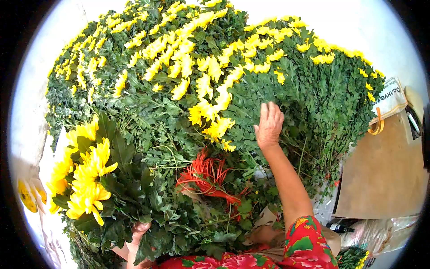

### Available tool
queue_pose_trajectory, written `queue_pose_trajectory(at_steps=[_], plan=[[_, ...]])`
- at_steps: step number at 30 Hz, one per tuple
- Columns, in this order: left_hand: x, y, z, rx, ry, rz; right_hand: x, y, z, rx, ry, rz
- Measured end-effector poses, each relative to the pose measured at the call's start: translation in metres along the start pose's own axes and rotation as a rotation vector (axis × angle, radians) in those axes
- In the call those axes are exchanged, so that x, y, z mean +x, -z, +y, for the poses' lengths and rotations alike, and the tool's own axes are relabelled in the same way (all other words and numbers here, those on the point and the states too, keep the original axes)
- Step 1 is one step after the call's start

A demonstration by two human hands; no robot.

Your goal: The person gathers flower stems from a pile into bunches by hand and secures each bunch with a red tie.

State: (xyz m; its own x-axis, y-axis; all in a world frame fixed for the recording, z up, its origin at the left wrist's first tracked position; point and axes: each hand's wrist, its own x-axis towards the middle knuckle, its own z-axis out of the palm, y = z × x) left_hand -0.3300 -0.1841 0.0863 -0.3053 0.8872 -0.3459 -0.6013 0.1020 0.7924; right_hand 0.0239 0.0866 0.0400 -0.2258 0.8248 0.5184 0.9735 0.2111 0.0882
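My left hand point(139, 233) is closed around the stems of a bunch of yellow chrysanthemums point(89, 179), low on the left. Large yellow blooms face left, and dark green leaves hide most of my fingers. Reaching forward over the big heap, my right hand point(269, 123) rests on the green foliage point(260, 96), fingers stretched out and thumb apart. Nothing shows in its grasp, though the fingertips are partly lost among the leaves. Just left of it are yellow chrysanthemum heads point(217, 127) from the heap. A tangle of red ties point(206, 172) lies between my arms.
The heap of chrysanthemums point(179, 45) spans the far side, its blooms in rows. At right are a brown board point(380, 166), a printed white bag point(390, 98) with an orange strap, clear plastic wrap point(385, 235) and a dark bottle-like object point(339, 227). More chrysanthemums point(354, 258) lie lower right.
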Motion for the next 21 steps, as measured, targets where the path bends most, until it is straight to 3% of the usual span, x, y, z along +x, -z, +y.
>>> queue_pose_trajectory(at_steps=[4, 11, 18, 21], plan=[[0.006, 0.001, -0.001, 0.005, 0.01, 0.008, 0.004, -0.01, 0.004, 0.013, -0.132, -0.021], [0.002, 0.003, -0.002, 0.036, 0.019, 0.015, 0.017, -0.013, 0.014, 0.018, -0.079, -0.149], [-0.009, 0.003, -0.002, 0.066, 0.004, 0.017, -0.016, 0.017, 0.036, 0.193, -0.092, 0.08], [-0.013, 0.004, -0.004, 0.081, -0.005, 0.018, -0.033, 0.044, 0.052, 0.353, -0.141, 0.031]])
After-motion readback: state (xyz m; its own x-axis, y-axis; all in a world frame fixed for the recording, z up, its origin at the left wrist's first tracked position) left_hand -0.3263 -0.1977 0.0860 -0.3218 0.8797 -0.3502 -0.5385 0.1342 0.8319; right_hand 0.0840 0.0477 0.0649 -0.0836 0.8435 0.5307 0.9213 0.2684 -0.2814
